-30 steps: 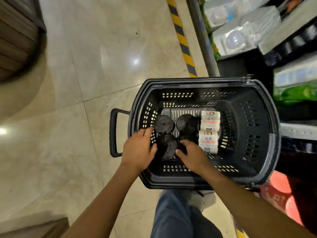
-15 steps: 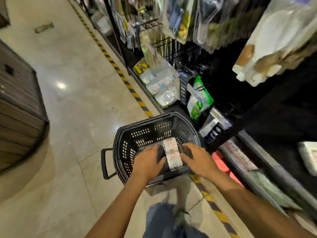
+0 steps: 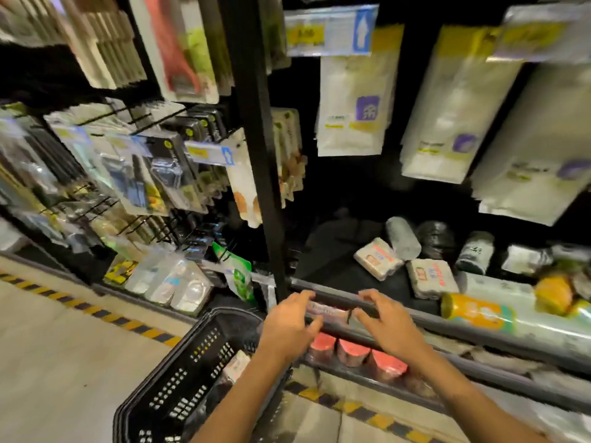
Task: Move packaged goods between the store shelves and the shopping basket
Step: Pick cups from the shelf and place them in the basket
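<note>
The left hand (image 3: pixel 287 326) and right hand (image 3: pixel 388 326) are held out side by side at the front edge of the shelf (image 3: pixel 335 266), fingers curled inward, each pinching 1 end of a pale packet (image 3: pixel 326 313) between fingers and thumb; the picture is blurred, so the grip is hard to read more closely. The packet sits level with the shelf's front rail (image 3: pixel 463 330), not yet on the shelf floor. Further back on the shelf, toward its middle, lie 2 white packs with red print (image 3: pixel 377 259), just beside each other, with a grey roll (image 3: pixel 403 238) and a dark roll (image 3: pixel 436 239) behind them. A yellow tube (image 3: pixel 476 311) lies along the front edge to the right. Below the rail, 3 red-topped items (image 3: pixel 351 350) stand in a row on the lower shelf. The black basket (image 3: pixel 179 388) sits on the floor (image 3: pixel 64 362) under the left forearm, with a white pack (image 3: pixel 236 366) inside near its right wall. Pale bags (image 3: pixel 351 100) hang above the shelf.
</note>
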Demonstrator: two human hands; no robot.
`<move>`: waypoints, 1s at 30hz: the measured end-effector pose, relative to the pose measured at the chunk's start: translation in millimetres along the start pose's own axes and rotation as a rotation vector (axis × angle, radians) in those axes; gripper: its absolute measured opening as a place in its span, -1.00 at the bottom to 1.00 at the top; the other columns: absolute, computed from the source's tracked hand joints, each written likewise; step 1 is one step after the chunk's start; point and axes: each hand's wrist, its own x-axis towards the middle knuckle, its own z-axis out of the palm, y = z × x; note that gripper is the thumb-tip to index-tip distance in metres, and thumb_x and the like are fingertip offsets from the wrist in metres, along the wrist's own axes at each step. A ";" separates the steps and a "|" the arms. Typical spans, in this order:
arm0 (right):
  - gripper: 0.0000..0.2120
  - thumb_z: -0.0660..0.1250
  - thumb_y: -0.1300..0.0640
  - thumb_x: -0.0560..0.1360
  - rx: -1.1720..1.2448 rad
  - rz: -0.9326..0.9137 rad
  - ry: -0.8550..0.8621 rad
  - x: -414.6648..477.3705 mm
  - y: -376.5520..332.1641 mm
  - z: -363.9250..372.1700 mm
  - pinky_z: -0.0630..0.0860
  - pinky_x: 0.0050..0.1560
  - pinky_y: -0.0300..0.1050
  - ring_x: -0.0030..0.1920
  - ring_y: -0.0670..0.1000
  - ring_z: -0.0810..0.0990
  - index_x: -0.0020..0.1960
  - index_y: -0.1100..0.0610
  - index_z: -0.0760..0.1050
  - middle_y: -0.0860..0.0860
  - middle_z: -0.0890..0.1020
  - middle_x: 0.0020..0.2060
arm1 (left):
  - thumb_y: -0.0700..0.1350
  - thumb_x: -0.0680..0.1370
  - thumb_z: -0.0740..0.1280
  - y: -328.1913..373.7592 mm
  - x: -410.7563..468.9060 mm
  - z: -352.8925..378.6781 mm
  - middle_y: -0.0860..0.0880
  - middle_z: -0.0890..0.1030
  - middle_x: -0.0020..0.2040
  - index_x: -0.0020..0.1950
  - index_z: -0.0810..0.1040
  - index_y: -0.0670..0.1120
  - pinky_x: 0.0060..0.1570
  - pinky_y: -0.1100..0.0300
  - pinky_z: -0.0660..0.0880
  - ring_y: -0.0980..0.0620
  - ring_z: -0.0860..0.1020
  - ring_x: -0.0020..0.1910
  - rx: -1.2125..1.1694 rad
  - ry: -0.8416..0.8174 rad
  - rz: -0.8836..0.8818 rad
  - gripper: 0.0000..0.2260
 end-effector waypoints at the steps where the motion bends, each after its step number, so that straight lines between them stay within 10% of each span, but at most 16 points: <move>1: -0.62 0.28 0.02 0.55 0.015 0.043 0.037 -5.5 6.0 -10.4 0.37 0.18 -0.15 0.25 0.01 0.49 0.32 0.09 0.39 0.02 0.53 0.24 | 0.08 0.57 0.23 9.4 8.0 -0.3 0.00 0.45 0.34 0.43 0.30 0.02 0.23 0.16 0.33 0.00 0.43 0.30 0.004 -0.027 0.045 -0.55; 11: -0.59 0.31 -0.02 0.52 0.129 0.340 0.252 19.8 87.2 -75.6 0.40 0.04 -0.15 0.12 0.06 0.56 0.31 0.13 0.39 0.07 0.55 0.22 | 0.09 0.57 0.25 72.6 127.1 9.5 -0.01 0.49 0.30 0.40 0.34 -0.01 0.19 0.11 0.41 0.00 0.49 0.23 0.091 -0.075 0.188 -0.58; 22: -0.23 0.51 -0.06 0.33 0.350 0.410 0.514 187.0 170.8 -20.6 0.37 0.10 -0.07 0.25 0.15 0.43 0.40 0.17 0.26 0.14 0.44 0.27 | 0.19 0.50 0.31 41.9 296.1 138.0 -0.11 0.47 0.34 0.44 0.33 -0.12 0.26 0.11 0.39 -0.11 0.43 0.31 -0.227 -0.239 -0.276 -0.39; 30: -0.30 0.55 -0.11 0.25 0.114 0.468 0.720 223.2 185.7 10.6 0.41 0.14 0.07 0.14 0.17 0.44 0.23 0.12 0.32 0.12 0.54 0.10 | 0.14 0.40 0.47 38.6 319.7 168.2 -0.07 0.64 -0.03 0.09 0.58 -0.14 -0.14 0.07 0.58 -0.01 0.60 -0.06 -0.403 -0.311 -0.366 -0.57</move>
